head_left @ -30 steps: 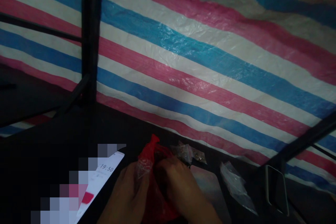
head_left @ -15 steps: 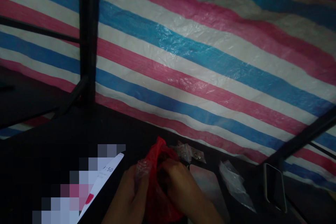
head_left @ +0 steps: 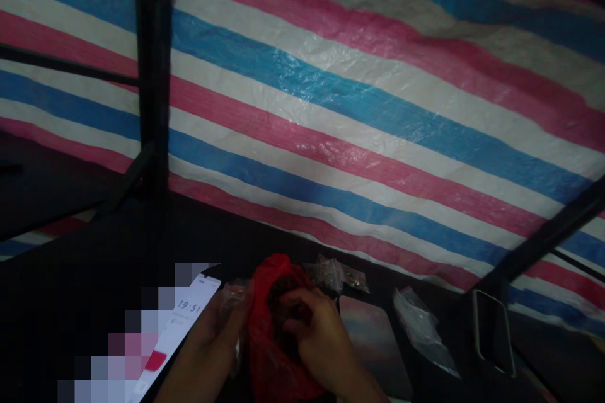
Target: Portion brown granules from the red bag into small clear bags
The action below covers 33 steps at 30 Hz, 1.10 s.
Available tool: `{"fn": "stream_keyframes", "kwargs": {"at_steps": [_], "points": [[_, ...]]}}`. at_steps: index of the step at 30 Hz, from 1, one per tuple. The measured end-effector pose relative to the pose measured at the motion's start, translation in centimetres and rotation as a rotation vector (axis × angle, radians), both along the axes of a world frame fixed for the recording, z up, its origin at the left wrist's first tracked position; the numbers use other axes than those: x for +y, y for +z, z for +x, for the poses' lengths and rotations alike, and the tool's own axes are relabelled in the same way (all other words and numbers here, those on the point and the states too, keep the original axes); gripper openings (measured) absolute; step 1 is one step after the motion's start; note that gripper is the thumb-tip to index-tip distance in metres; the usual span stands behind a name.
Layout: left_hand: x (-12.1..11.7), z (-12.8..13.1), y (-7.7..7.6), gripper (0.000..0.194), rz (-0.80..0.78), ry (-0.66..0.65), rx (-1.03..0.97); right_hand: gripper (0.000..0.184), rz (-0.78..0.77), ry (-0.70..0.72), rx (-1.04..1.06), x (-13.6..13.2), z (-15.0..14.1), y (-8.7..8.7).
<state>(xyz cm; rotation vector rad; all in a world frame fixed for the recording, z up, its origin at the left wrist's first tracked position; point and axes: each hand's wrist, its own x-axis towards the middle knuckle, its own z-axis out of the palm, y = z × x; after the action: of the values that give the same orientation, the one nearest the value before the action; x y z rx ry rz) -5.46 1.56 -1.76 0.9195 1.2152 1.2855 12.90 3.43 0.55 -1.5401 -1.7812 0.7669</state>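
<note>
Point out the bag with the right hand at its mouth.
The red bag, open under the right hand. It alone is red: a clear bag is in the left hand, more clear bags lie to the right.

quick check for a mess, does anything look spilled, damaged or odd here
No spill shows around the open red plastic bag, though it's dim. The lit white rectangular phone screen at left looks odd: coarse square blocks cover part of it, probably image masking.

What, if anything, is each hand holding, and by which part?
The left hand holds a clear bag, seemingly around its middle, film showing above and below. The right hand is at the open red bag; whether it grips anything cannot be told.
</note>
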Motion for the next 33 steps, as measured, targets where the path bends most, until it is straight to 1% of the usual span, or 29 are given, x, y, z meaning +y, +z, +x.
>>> {"fn": "stream_keyframes", "kwargs": {"at_steps": [2,4,6,8,9,11,13,15,17,20,22,24,26,28,29,30,31,33], "points": [[-0.2,-0.1,0.4,0.048,0.041,0.005,0.143,0.044,-0.002,0.027,0.096,0.1,0.6,0.2],[-0.4,-0.1,0.5,0.048,0.13,0.031,0.306,0.039,-0.002,0.061,0.179,-0.1,1.2,1.0],[-0.5,-0.1,0.0,0.042,0.236,0.059,0.448,0.032,0.017,0.092,0.287,-0.6,1.5,2.4],[-0.4,-0.1,-0.8,0.038,0.336,0.071,0.556,0.029,0.056,0.116,0.35,-1.3,1.4,3.9],[-0.4,-0.1,-1.3,0.037,0.377,0.056,0.606,0.029,0.079,0.124,0.34,-1.7,1.2,4.7],[-0.4,0.0,-2.0,0.035,0.483,0.052,0.712,0.035,0.124,0.14,0.235,-2.4,0.4,5.9],[-0.4,0.4,-2.3,0.034,0.588,0.054,0.789,0.041,0.181,0.176,0.041,-2.9,-0.4,6.7],[-0.4,0.9,-2.2,0.032,0.636,0.061,0.812,0.047,0.255,0.234,-0.15,-3.0,-1.1,7.2],[-0.2,1.4,-2.1,0.031,0.632,0.067,0.803,0.054,0.31,0.298,-0.261,-3.0,-1.5,7.4],[0.3,1.7,-2.7,0.038,0.609,0.108,0.782,0.065,0.36,0.347,-0.327,-2.7,-1.6,7.5],[0.6,1.5,-3.2,0.041,0.594,0.105,0.764,0.066,0.371,0.367,-0.333,-2.7,-1.6,7.7],[0.5,1.2,-3.2,0.038,0.595,0.075,0.753,0.062,0.38,0.378,-0.295,-2.8,-1.6,8.0],[-0.1,0.9,-2.5,0.035,0.562,0.054,0.715,0.055,0.421,0.325,-0.218,-2.9,-1.4,8.4],[-0.7,0.7,-1.4,0.036,0.475,0.064,0.637,0.047,0.447,0.212,-0.174,-2.6,-1.0,8.6],[-1.0,0.7,-0.8,0.039,0.412,0.055,0.593,0.044,0.429,0.154,-0.192,-2.2,-0.8,8.5],[-1.2,0.7,-0.4,0.041,0.374,0.091,0.571,0.044,0.382,0.115,-0.251,-1.8,-0.6,8.2],[-1.2,0.7,-0.1,0.043,0.358,0.122,0.563,0.044,0.31,0.097,-0.34,-1.3,-0.4,7.8],[-0.9,1.0,-0.2,0.042,0.338,0.161,0.559,0.048,0.153,0.111,-0.542,-0.1,-0.3,6.5]]}}
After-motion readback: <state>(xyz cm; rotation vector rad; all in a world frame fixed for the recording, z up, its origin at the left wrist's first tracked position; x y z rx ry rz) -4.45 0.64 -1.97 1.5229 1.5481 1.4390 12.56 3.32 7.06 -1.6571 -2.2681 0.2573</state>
